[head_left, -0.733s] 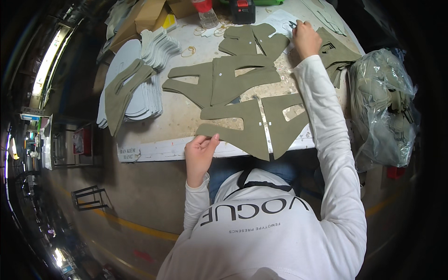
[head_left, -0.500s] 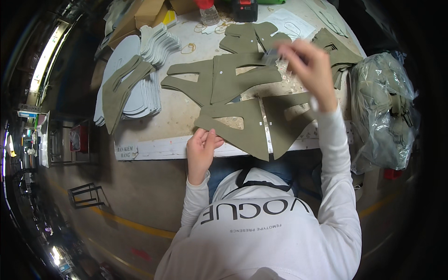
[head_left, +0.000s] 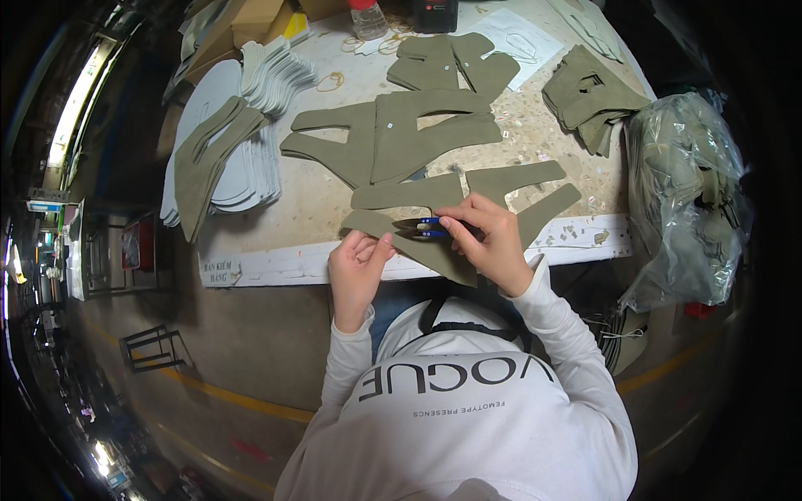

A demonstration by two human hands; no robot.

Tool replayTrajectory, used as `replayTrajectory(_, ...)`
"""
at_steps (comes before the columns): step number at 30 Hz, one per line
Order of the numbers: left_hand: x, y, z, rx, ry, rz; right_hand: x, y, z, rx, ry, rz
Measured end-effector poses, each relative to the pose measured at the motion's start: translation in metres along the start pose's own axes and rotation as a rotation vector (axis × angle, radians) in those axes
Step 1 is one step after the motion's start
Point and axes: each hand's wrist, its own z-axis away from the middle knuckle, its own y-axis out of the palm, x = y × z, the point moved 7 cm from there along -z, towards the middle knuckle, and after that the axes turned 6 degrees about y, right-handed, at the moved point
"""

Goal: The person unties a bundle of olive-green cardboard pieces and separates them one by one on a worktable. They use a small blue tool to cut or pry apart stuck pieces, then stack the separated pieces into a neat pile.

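With thumb and fingertips, my left hand (head_left: pixel 359 265) pinches the left edge of an olive cut piece (head_left: pixel 455 259) at the table's front edge. My right hand (head_left: pixel 491 238) grips small thread snips (head_left: pixel 428 227) with blue handles. Their dark blades point left, over the same piece and close to my left fingertips. A matching olive piece (head_left: pixel 514 179) lies to its right, partly behind my right hand. Just beyond are more layered olive pieces (head_left: pixel 434 138) with cut-out slots and small white stickers.
Stacked pale grey pieces (head_left: pixel 251 171) stand at left, topped by olive strips (head_left: pixel 213 163). At right are an olive pile (head_left: pixel 589 92) and a clear plastic bag (head_left: pixel 689 200) of pieces. A red-capped bottle (head_left: pixel 368 21) stands at the back, near a white paper sheet (head_left: pixel 520 46).
My right hand has come down from over the far right pieces toward my left hand, bringing the snips to the near piece. My left hand stays at its edge.
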Motion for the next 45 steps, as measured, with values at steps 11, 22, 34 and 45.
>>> replayTrajectory(11, 0.003, 0.001, 0.009, -0.093, -0.047, -0.005, 0.031, 0.020, 0.022, -0.120, -0.230, 0.220)
replayTrajectory(22, 0.004, 0.000, 0.004, -0.051, 0.014, -0.075, 0.040, 0.000, 0.005, -0.027, -0.161, 0.101)
replayTrajectory(34, -0.010, 0.008, 0.001, -0.063, 0.161, -0.274, -0.017, -0.177, -0.125, -0.602, -0.210, 0.331)
replayTrajectory(45, -0.026, -0.001, 0.008, -0.047, -0.001, -0.577, 0.009, -0.072, 0.020, 0.292, -0.216, 0.502)
